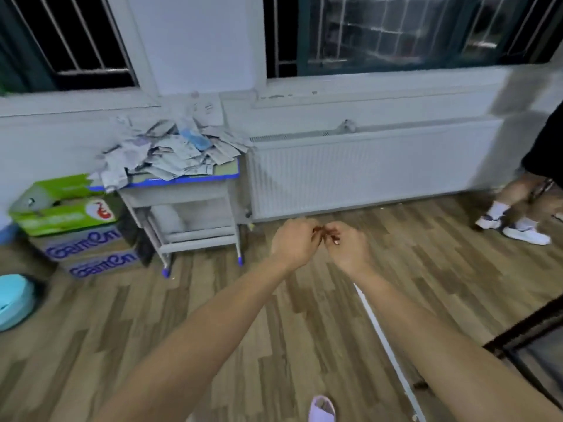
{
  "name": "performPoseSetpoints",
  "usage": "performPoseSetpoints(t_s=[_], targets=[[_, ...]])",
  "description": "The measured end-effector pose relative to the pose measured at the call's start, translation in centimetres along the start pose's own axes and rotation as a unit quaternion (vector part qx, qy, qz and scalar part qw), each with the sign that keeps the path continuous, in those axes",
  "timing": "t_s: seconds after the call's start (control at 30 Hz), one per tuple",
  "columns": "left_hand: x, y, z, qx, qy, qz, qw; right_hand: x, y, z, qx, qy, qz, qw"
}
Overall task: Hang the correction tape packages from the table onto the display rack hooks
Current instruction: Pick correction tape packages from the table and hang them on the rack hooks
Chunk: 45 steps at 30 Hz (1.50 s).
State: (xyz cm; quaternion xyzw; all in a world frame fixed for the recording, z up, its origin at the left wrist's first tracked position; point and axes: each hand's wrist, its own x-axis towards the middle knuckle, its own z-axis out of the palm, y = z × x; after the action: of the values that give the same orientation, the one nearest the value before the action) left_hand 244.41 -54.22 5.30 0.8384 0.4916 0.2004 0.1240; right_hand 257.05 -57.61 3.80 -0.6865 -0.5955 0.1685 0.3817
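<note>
Wood-plank floor [152,315] background: left hand [291,242] and right hand [345,248] jointly pinch 1 small reddish item [323,231], unidentifiable; judged pre-hanging, packages at 10 o'clock unreached.

- On the upper of two stacked brown cardboard boxes [79,242] at far left, we read blue lettering that looks like "GamOn".
- The lower box [102,265] carries the same blue word.
- The green box [62,208] on top has print too blurred for us to read.
</note>
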Motion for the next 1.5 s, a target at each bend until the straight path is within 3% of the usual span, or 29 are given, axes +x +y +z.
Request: performPoseSetpoints(t_s=[0.3, 0.7, 1.0, 1.23, 1.5], targets=[[11.0, -12.4, -3.5, 0.060, 0.023, -0.137, 0.989, 16.3, -3.9, 10.8, 0.016, -0.107, -0.060, 0.992], [21.3, -28.8, -6.5, 0.073, 0.059, -0.223, 0.970, 32.3, -9.9, 24.6, 0.045, -0.192, -0.102, 0.975], [30.8, -44.3, -10.7, 0.093, 0.040, -0.266, 0.959, 45.1, -15.4, 36.7, 0.046, -0.212, -0.088, 0.972], [35.5, -52.8, -11.7, 0.088, 0.001, -0.304, 0.949, 51.4, -16.5, 43.6, 0.031, -0.236, -0.027, 0.971], [41.8, -62.9, -12.3, 0.103, -0.002, -0.347, 0.932, 61.2, -18.3, 50.9, 0.006, -0.263, -0.022, 0.964]])
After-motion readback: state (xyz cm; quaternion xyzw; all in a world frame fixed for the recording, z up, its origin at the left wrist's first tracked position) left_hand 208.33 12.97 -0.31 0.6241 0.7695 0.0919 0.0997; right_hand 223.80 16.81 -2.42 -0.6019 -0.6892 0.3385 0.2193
